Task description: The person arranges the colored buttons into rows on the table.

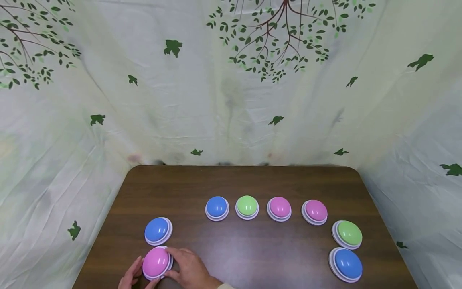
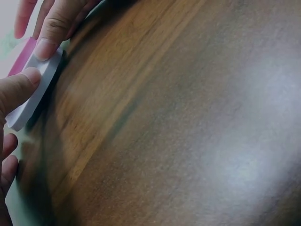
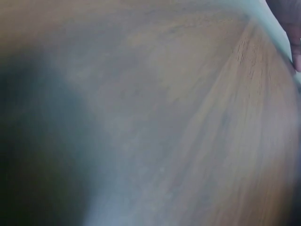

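Observation:
A pink dome button [image 1: 156, 262] on a round white base sits at the table's front left, between both hands. My left hand [image 1: 134, 274] holds it from the left and front, its thumb on the white rim [image 2: 41, 89] in the left wrist view. From the right, my right hand [image 1: 191, 268] grips the same base, index finger at the far edge and thumb at the near one. Just behind it stands a blue dome button [image 1: 157, 230]. In the right wrist view, dark fingers [image 3: 296, 59] show at the upper right edge beside blurred tabletop.
Along the brown table [image 1: 238, 249] an arc of like buttons continues: blue [image 1: 216, 206], green [image 1: 247, 206], pink [image 1: 280, 207], another pink [image 1: 315, 211], green [image 1: 349, 233] and blue [image 1: 347, 264]. White leaf-printed cloth [image 1: 238, 100] hangs behind and at both sides.

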`<state>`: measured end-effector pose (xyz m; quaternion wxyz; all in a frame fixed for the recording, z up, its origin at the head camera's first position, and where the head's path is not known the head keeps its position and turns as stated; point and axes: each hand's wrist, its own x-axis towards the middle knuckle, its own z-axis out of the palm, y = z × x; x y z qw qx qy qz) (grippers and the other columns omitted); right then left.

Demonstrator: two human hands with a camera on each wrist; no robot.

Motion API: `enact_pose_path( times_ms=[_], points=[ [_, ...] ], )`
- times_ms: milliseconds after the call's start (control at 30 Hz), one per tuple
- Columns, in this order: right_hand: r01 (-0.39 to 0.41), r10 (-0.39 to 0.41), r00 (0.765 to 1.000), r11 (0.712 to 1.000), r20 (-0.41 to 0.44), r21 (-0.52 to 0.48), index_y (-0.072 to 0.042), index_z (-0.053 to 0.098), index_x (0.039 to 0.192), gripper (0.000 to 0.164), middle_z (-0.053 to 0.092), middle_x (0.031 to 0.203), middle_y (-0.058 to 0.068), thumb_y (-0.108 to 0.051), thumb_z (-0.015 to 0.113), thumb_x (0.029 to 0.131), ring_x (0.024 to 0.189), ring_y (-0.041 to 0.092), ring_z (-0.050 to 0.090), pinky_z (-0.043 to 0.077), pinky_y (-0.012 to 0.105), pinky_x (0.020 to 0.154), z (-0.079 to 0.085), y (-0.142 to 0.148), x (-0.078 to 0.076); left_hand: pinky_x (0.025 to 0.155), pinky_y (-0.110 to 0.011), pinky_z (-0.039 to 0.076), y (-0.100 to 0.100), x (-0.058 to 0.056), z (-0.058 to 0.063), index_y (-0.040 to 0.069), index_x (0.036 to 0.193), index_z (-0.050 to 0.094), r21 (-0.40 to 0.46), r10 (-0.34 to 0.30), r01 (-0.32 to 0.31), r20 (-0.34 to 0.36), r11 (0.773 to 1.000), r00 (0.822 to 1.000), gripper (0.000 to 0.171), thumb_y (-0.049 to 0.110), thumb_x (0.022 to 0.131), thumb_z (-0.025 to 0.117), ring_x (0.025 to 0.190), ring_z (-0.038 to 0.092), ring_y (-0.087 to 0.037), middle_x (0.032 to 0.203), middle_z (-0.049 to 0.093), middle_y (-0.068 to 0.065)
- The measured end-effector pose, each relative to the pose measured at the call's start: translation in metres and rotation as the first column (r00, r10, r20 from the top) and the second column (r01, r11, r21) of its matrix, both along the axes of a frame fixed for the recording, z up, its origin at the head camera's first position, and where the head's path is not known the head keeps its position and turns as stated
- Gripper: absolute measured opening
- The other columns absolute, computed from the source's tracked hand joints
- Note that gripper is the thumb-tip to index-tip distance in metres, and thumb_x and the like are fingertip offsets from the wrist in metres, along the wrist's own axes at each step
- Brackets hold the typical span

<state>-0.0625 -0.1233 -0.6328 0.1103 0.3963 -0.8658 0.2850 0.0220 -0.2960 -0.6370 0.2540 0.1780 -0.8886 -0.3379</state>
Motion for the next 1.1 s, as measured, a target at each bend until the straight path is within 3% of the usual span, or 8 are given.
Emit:
enact_pose_path(
  times_ms=[133,267,367,567,667,767,867,1100],
  points=[
    [-0.012,0.012,1.000,0.999,-0.006,-0.032,-0.015,0.057,0.138,0.065,0.072,0.126,-0.006,-0.041,0.082,0.084,0.113,0.004,0.067,0.048,0.015,0.100,0.003,0.006,-0.001,0.076,-0.002,0.036,0.006,0.000,0.005,0.004,0.134,0.061,0.002,0.014,-0.014,0.029,1.000,0.999,0.087,-0.002,0.055,0.097,0.096,0.040,0.035,0.120,0.046,0.044],
    [-0.022,0.023,1.000,0.998,0.008,-0.050,-0.014,0.058,0.138,0.064,0.072,0.127,-0.005,-0.040,0.082,0.085,0.114,0.005,0.067,0.048,0.015,0.100,0.003,0.015,-0.002,0.075,-0.004,0.037,0.016,-0.002,0.008,0.006,0.131,0.063,-0.027,0.028,-0.027,0.038,0.999,0.999,0.084,0.000,0.055,0.098,0.093,0.040,0.034,0.115,0.071,0.015],
    [-0.018,0.019,1.000,0.999,0.024,-0.044,-0.014,0.057,0.139,0.064,0.072,0.129,-0.005,-0.041,0.081,0.085,0.114,0.006,0.067,0.048,0.016,0.101,0.002,0.024,-0.002,0.073,-0.004,0.037,0.023,-0.004,0.005,0.006,0.129,0.064,-0.052,0.002,-0.002,0.006,0.999,1.000,0.084,-0.001,0.052,0.098,0.091,0.041,0.032,0.115,0.069,0.020],
    [0.021,-0.018,0.998,0.999,0.059,-0.043,-0.016,0.057,0.141,0.066,0.071,0.130,-0.005,-0.041,0.082,0.085,0.113,0.007,0.067,0.051,0.019,0.098,-0.003,0.051,-0.002,0.070,-0.008,0.040,0.041,-0.009,-0.007,0.002,0.129,0.064,-0.048,-0.104,0.100,-0.107,0.994,0.989,0.089,-0.009,0.046,0.095,0.084,0.049,0.019,0.123,0.043,0.049],
    [0.040,-0.034,0.997,0.996,0.074,-0.074,-0.016,0.057,0.142,0.065,0.071,0.130,-0.004,-0.040,0.081,0.086,0.113,0.009,0.067,0.052,0.020,0.097,-0.005,0.063,-0.003,0.070,-0.007,0.040,0.055,-0.012,-0.008,0.005,0.128,0.066,-0.046,-0.082,0.077,-0.113,0.996,0.990,0.089,-0.006,0.046,0.097,0.082,0.050,0.015,0.115,0.054,0.042],
    [0.077,-0.067,0.994,0.989,0.081,-0.123,-0.014,0.058,0.141,0.064,0.072,0.127,-0.003,-0.037,0.082,0.086,0.112,0.010,0.066,0.053,0.022,0.096,-0.007,0.076,-0.005,0.070,-0.008,0.039,0.069,-0.018,-0.008,0.009,0.128,0.067,-0.048,-0.072,0.068,-0.083,0.997,0.994,0.086,0.000,0.048,0.099,0.082,0.049,0.011,0.097,0.067,0.020],
    [0.123,-0.108,0.990,0.977,0.092,-0.173,-0.013,0.059,0.139,0.064,0.072,0.123,-0.002,-0.034,0.084,0.083,0.110,0.010,0.066,0.054,0.021,0.095,-0.009,0.089,-0.006,0.068,-0.011,0.038,0.080,-0.025,-0.007,0.012,0.130,0.066,-0.050,-0.120,0.119,-0.037,0.992,0.992,0.086,0.005,0.051,0.099,0.083,0.048,0.007,0.090,0.069,0.002],
    [0.212,-0.179,0.973,0.940,0.145,-0.267,-0.010,0.060,0.137,0.067,0.072,0.119,0.001,-0.025,0.088,0.078,0.099,0.009,0.065,0.051,0.011,0.088,-0.013,0.116,-0.007,0.070,-0.017,0.041,0.097,-0.043,-0.009,0.013,0.134,0.063,-0.051,-0.284,0.281,-0.043,0.958,0.958,0.087,0.009,0.054,0.099,0.087,0.053,-0.003,0.110,0.073,-0.002]
  ],
)
